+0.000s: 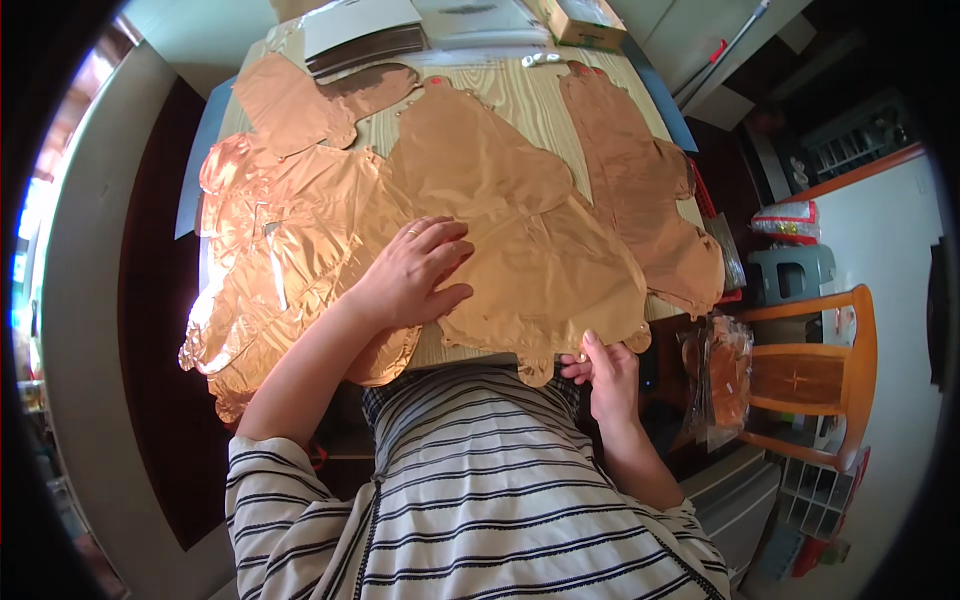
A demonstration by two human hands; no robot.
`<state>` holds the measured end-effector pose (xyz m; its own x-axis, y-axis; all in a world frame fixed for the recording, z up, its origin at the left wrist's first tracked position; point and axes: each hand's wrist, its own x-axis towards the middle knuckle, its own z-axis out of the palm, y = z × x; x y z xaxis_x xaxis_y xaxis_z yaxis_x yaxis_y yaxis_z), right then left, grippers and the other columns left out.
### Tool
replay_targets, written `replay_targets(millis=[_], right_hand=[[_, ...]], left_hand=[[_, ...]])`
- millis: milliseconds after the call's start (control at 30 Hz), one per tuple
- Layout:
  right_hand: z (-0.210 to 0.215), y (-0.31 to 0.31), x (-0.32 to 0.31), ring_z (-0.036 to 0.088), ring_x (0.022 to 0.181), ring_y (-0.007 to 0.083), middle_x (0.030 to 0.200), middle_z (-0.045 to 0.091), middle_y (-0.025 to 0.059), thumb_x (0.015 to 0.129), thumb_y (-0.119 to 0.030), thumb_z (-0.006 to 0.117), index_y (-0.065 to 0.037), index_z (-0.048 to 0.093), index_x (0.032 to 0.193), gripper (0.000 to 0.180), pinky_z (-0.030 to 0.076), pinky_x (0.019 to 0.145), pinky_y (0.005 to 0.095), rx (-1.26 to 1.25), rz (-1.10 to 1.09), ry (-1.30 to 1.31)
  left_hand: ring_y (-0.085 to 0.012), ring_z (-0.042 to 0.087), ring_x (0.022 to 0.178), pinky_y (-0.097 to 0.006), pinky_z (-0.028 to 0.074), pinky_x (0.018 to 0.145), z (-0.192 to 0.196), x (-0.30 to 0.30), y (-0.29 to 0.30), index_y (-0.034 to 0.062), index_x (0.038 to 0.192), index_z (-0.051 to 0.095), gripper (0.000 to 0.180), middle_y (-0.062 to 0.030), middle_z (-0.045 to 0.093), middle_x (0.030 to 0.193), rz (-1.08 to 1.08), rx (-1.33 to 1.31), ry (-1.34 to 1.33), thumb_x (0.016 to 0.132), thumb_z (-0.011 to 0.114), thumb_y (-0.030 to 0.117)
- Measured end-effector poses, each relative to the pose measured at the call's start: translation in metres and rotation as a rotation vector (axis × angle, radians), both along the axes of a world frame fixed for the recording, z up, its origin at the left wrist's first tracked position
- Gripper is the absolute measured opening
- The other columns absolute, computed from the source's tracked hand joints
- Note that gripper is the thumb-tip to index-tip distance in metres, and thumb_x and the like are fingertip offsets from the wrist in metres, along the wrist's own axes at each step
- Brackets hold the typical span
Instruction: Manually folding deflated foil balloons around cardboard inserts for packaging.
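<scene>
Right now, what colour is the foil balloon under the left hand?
Shiny copper-orange foil balloon, under the left hand; head view.

My left hand (415,270) lies flat on the middle foil balloon (520,230) on the table (520,100); my right hand (605,375) pinches its near edge. A heap of balloons (275,250) lies left, another balloon (640,180) right, boxes (450,25) behind, a chair (820,370) far right
</scene>
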<state>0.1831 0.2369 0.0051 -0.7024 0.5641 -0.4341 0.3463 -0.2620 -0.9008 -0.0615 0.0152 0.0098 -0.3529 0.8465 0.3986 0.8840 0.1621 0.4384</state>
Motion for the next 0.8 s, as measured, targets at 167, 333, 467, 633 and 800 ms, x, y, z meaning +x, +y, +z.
replay_targets(millis=[167, 333, 467, 633, 800], right_hand=[[-0.002, -0.004, 0.000, 0.069, 0.060, 0.0117, 0.079, 0.074, 0.0109, 0.101, -0.031, 0.065, 0.000, 0.071, 0.103, 0.031, 0.048, 0.054, 0.0207, 0.039, 0.031, 0.021], [-0.005, -0.005, 0.002, 0.069, 0.060, 0.0119, 0.078, 0.074, 0.0102, 0.102, -0.032, 0.065, 0.000, 0.071, 0.104, 0.032, 0.048, 0.053, 0.0210, 0.045, 0.035, 0.051], [-0.006, -0.004, 0.002, 0.069, 0.060, 0.0124, 0.078, 0.074, 0.0103, 0.102, -0.032, 0.065, 0.000, 0.071, 0.104, 0.033, 0.048, 0.053, 0.0211, 0.063, 0.042, 0.055], [-0.006, -0.004, 0.003, 0.070, 0.060, 0.0127, 0.078, 0.074, 0.0102, 0.102, -0.033, 0.065, 0.000, 0.071, 0.103, 0.033, 0.048, 0.053, 0.0211, 0.066, 0.042, 0.058], [-0.003, -0.001, 0.002, 0.069, 0.060, 0.0128, 0.078, 0.074, 0.0091, 0.101, -0.033, 0.066, 0.000, 0.071, 0.098, 0.033, 0.047, 0.052, 0.0204, 0.042, 0.022, 0.055]], left_hand=[[-0.0397, 0.055, 0.124, -0.049, 0.046, 0.105, -0.003, -0.004, 0.004, 0.0034, 0.122, 0.064, 0.053, -0.0184, 0.059, 0.129, 0.009, 0.024, -0.003, 0.077, 0.081, 0.026], [-0.0397, 0.056, 0.124, -0.049, 0.046, 0.105, -0.008, -0.007, 0.006, 0.0037, 0.121, 0.064, 0.051, -0.0188, 0.059, 0.129, 0.011, 0.029, 0.009, 0.079, 0.080, 0.027], [-0.0399, 0.056, 0.124, -0.049, 0.045, 0.105, -0.008, -0.008, 0.008, 0.0038, 0.121, 0.064, 0.050, -0.0187, 0.059, 0.129, 0.005, 0.038, 0.019, 0.079, 0.080, 0.027], [-0.0399, 0.055, 0.124, -0.050, 0.045, 0.106, -0.005, -0.007, 0.009, 0.0038, 0.118, 0.064, 0.048, -0.0185, 0.060, 0.128, -0.002, 0.055, 0.024, 0.079, 0.080, 0.027], [-0.0401, 0.057, 0.121, -0.049, 0.046, 0.104, 0.002, -0.007, 0.020, 0.0031, 0.117, 0.065, 0.047, -0.0188, 0.061, 0.124, -0.017, 0.115, 0.097, 0.079, 0.081, 0.023]])
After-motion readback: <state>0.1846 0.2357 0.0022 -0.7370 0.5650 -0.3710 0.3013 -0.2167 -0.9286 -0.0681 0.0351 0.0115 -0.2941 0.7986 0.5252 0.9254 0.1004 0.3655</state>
